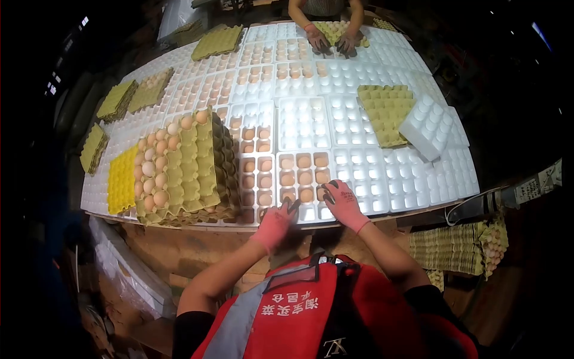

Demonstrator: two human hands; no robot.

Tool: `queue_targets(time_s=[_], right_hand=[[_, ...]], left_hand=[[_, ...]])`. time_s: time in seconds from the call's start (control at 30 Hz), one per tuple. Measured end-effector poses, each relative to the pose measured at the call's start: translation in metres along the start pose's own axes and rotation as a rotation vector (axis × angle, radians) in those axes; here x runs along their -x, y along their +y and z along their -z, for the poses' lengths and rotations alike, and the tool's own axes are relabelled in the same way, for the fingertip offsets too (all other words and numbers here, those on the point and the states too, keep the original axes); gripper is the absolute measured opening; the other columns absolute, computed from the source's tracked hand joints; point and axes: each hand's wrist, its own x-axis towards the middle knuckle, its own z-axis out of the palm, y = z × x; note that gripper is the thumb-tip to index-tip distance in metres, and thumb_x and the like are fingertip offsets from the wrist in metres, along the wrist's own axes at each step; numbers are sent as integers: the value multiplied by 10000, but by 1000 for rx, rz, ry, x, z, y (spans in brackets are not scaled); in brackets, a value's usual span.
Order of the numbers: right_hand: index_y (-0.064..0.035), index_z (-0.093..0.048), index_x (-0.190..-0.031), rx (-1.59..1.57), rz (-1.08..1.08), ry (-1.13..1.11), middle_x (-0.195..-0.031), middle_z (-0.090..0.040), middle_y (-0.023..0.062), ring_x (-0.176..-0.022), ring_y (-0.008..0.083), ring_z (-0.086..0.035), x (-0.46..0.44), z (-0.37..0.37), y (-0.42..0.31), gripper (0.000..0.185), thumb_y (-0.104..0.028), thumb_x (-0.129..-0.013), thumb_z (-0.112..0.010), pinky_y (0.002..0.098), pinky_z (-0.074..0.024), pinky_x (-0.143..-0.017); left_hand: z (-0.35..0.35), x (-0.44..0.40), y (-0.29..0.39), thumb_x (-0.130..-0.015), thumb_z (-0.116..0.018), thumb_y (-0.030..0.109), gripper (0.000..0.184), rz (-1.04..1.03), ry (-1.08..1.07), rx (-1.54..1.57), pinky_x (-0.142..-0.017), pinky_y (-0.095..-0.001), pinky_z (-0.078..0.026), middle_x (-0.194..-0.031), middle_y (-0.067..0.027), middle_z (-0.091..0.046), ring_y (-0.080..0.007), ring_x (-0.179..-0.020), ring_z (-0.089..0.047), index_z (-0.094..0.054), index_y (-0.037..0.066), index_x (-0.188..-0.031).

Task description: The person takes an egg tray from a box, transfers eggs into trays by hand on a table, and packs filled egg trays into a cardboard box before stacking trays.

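Observation:
My left hand (279, 224), in a pink glove with dark fingertips, is at the front edge of a white foam tray (305, 213). Its thumb and fingers curl close to a brown egg (289, 196) in the front left well. My right hand (344, 204), gloved alike, reaches over the tray's right edge. Its fingers bend against another egg (322, 195) in the front right well and partly cover it. Between the hands lies a further egg (307, 195). Several eggs fill the rows behind.
To the left stands a tall stack of pulp egg trays (188, 173), eggs on top, beside a yellow tray (122, 181). More pulp trays (385, 110) and a tilted foam tray (427, 127) lie right. Across the table, another person's gloved hands (335, 45) work at an egg tray.

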Motion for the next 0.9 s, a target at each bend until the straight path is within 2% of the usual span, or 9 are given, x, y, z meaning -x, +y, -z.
queue_targets(time_s=[0.1, 0.2, 0.27, 0.5, 0.6, 0.67, 0.77, 0.83, 0.9], right_hand=[[-110, -590, -1214, -109, -23, 74, -1187, -537, 139, -1132, 340, -519, 5, 14, -5, 361, -159, -860, -644, 437, -455, -945], [-88, -600, -1207, -210, -45, 109, -1182, -545, 147, -1119, 357, -527, -1, 25, -11, 357, -144, -858, -647, 437, -457, -950], [-75, -603, -1200, -276, -37, 131, -1186, -549, 155, -1117, 367, -532, -6, 25, -14, 352, -135, -857, -649, 433, -458, -951], [-60, -633, -1154, -367, 40, 109, -1117, -587, 159, -1054, 367, -575, -27, 11, -64, 326, -34, -829, -636, 420, -483, -893], [-49, -655, -1109, -487, 268, 110, -1090, -606, 149, -989, 346, -614, -55, 37, -159, 299, -18, -811, -647, 397, -506, -845], [-49, -639, -1136, -470, 497, 51, -1130, -602, 146, -1010, 326, -613, -79, 35, -238, 325, -74, -815, -680, 395, -513, -865], [-81, -564, -1210, -252, 824, -52, -1159, -557, 136, -1084, 307, -568, -120, -22, -345, 420, -237, -840, -690, 407, -473, -914], [-82, -555, -1152, 125, 806, -172, -1124, -542, 136, -1040, 299, -588, -143, -65, -387, 393, -244, -825, -701, 405, -502, -843], [-79, -561, -1118, 205, 740, -232, -1103, -552, 136, -999, 301, -610, -154, -85, -403, 373, -252, -820, -703, 406, -513, -810]], left_hand=[[37, -10, 9, -828, -659, 203, 550, 158, -13, 379, -853, -406, -474, -1304, -182, -527, -317, -991, -594, -520, 61, -1342], [8, -32, 41, -786, -713, 252, 616, 88, 360, 360, -943, -433, -435, -1310, -194, -512, -351, -1129, -536, -511, 44, -1328], [-26, -58, 54, -768, -726, 255, 651, 34, 279, 291, -1028, -472, -377, -1333, -207, -485, -371, -1234, -454, -495, 33, -1334], [41, 47, 17, -718, -759, 166, 530, 260, 535, 746, -1007, -481, -414, -1213, -197, -541, -391, -1170, -500, -593, 59, -1210], [122, 162, -59, -657, -767, 114, 368, 503, 832, 288, -873, -461, -487, -1109, -157, -616, -381, -1026, -589, -674, 85, -1012], [130, 210, -120, -709, -696, 16, 413, 856, 965, 124, -891, -465, -458, -1137, -171, -597, -389, -1061, -555, -630, 61, -1114], [148, 237, -187, -771, -644, 24, 461, 720, 554, 89, -978, -481, -413, -1219, -208, -544, -406, -1124, -518, -564, 48, -1224], [105, 247, -234, -777, -678, 65, 546, 493, 431, 28, -973, -451, -427, -1259, -217, -517, -399, -1124, -519, -499, 23, -1291], [127, 244, -241, -765, -705, 85, 548, 559, 305, 200, -979, -452, -431, -1285, -217, -517, -403, -1164, -514, -486, 20, -1264]])
